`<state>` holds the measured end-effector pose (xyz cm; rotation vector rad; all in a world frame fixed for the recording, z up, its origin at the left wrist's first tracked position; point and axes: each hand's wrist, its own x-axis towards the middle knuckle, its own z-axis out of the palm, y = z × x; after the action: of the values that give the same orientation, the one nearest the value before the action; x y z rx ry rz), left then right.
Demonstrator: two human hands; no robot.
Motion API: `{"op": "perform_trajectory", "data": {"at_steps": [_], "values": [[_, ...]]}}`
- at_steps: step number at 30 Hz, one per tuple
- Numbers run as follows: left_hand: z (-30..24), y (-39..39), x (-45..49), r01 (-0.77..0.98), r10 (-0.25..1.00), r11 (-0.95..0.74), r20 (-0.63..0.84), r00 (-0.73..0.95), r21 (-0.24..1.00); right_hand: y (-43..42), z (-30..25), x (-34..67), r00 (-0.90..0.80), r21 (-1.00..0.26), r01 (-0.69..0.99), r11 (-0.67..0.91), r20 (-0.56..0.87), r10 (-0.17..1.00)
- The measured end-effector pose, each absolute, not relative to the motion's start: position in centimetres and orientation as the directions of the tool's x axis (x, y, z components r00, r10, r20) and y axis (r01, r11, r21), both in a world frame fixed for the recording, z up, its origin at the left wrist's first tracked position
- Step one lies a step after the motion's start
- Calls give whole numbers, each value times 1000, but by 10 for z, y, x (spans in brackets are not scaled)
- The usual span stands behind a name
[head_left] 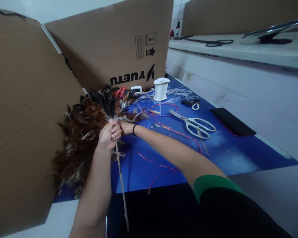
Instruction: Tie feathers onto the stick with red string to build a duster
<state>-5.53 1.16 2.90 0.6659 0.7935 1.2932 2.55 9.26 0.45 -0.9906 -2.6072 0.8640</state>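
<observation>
Brown and black feathers bunch atop a thin stick, gripped tight in the left hand over the near-left of the blue surface. The right hand meets what looks like the bundle's base, fingers hidden, grip unclear. Scissors lie right.

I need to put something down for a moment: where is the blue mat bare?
Bare: the near right corner of the blue mat, bordered by the scissors, the phone and the mat's edge. A smaller strip lies between the stick and the red cords. Crowded: the feathers, and tangled string around the spool.
</observation>
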Motion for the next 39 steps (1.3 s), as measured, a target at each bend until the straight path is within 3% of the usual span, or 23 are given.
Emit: {"op": "perform_trajectory", "data": {"at_steps": [5, 10, 13, 17, 20, 24, 28, 34, 39], "values": [[15, 23, -57, -526, 976, 186, -217, 3, 830, 110, 28, 63, -744, -612, 555, 563, -63, 665], [5, 30, -59, -432, 953, 162, -254, -165, 887, 124, 34, 86, -574, -764, 510, 396, 41, 818], [3, 32, -60, -422, 946, 159, -261, -195, 892, 130, 28, 97, -440, -780, 497, 379, 149, 885], [4, 30, -58, -409, 954, 146, -238, -184, 901, 129, 21, 115, -348, -725, 551, 414, 252, 903], [9, 26, -54, -400, 963, 151, -226, -148, 904, 126, 15, 127, -354, -601, 647, 468, 307, 884], [17, 18, -49, -422, 984, 159, -180, -10, 893, 121, -1, 130, -473, -430, 750, 502, 182, 862], [21, 13, -48, -434, 991, 128, -126, 34, 892, 116, -17, 121, -465, -306, 829, 467, 87, 881], [23, 13, -48, -455, 992, 120, -119, 30, 883, 116, -17, 120, -410, -310, 848, 429, 129, 903], [26, 8, -45, -455, 992, 126, -111, 59, 881, 121, -3, 136, -398, -450, 756, 474, 258, 880]]}}
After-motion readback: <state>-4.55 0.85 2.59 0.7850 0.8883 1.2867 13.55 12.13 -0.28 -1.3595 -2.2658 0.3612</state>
